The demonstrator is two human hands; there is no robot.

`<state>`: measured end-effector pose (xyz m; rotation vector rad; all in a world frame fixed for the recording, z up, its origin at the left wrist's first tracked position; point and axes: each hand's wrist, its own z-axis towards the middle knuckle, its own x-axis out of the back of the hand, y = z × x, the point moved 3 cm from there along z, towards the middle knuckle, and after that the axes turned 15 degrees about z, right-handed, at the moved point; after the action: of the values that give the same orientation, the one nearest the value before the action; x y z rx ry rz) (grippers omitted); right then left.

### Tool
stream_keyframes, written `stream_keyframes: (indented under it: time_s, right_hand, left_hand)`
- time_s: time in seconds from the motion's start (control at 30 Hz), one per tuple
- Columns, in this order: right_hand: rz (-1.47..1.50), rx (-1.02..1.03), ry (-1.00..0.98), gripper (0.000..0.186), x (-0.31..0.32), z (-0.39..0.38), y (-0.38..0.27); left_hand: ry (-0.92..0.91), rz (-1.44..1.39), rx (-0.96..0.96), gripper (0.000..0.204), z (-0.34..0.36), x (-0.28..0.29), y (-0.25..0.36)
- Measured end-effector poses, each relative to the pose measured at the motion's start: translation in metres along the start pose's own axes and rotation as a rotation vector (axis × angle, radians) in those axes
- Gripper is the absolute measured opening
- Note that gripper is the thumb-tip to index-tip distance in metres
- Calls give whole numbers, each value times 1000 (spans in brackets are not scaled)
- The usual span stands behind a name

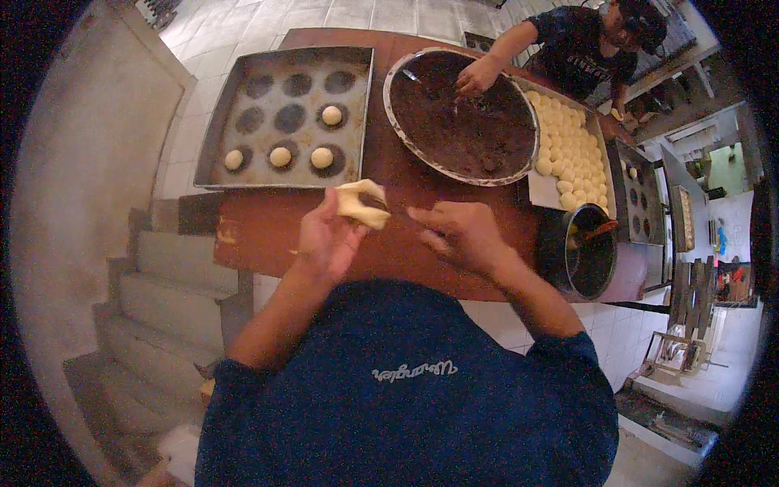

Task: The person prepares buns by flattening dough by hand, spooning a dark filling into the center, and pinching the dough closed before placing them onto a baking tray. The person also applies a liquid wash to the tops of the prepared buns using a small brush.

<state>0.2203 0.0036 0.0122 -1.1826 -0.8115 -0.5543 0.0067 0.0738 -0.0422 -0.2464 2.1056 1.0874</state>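
Observation:
My left hand (323, 243) holds a flattened piece of pale dough (363, 213), folded up around a dab of dark brown filling. Just to its right, over the table's near edge, my right hand (464, 234) is closed in a pinch. Something thin may run from its fingertips toward the dough, but blur hides what it is. Beyond my hands stands a wide round basin (389, 109) of dark brown filling (442, 130). At the far left, a square metal tray (214, 122) with round dark hollows carries several dough balls (322, 157).
Across the reddish-brown table (264, 235), a co-worker's hand (480, 75) reaches into the basin. Right of it lies a tray packed with dough balls (560, 134). A dark pot (553, 252) with a reddish-brown handle (601, 230) sticking out stands nearer. Steps (174, 296) lie to the left.

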Motion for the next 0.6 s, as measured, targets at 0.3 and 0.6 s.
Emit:
stream_keyframes:
  time_s: [0.3, 0.6]
  right_hand:
    - [-590, -537, -241, 28, 44, 77, 184]
    - [159, 667, 240, 28, -1, 57, -26]
  left_hand:
    - [-151, -150, -109, 63, -8, 0, 22]
    - [108, 12, -32, 37, -17, 5, 14]
